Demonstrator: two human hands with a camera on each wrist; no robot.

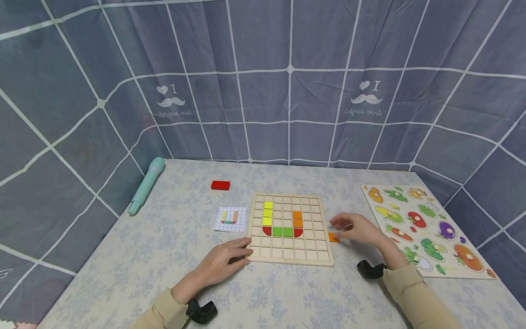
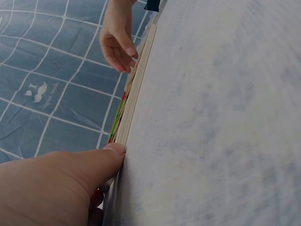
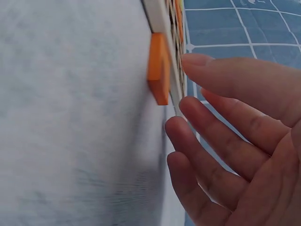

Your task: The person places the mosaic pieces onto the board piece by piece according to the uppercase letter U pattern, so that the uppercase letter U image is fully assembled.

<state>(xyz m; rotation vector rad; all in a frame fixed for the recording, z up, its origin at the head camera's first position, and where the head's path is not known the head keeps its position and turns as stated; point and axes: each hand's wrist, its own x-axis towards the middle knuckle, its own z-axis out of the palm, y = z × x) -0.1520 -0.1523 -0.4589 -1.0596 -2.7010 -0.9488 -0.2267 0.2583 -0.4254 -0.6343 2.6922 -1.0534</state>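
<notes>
A wooden grid board (image 1: 289,253) lies on the table with a U-shaped row of tiles: yellow tiles (image 1: 268,213) on the left, green tiles (image 1: 282,232) along the bottom, orange tiles (image 1: 297,219) on the right and red rounded corners. At the board's lower left edge rests my left hand (image 1: 223,261), fingertips and thumb touching the rim. Just right of the board a loose orange tile (image 3: 158,68) lies on the table. My right hand (image 1: 358,228) hovers over it; the right wrist view shows the thumb and spread, slightly bent fingers apart from it.
Left of the board lies a pattern card (image 1: 230,219) printed with a similar U. Behind it are red blocks (image 1: 220,185). A teal microphone-shaped object (image 1: 146,186) lies at the far left. On the right lies a vegetable puzzle board (image 1: 394,212). Tiled-print curtains (image 1: 263,96) surround the table.
</notes>
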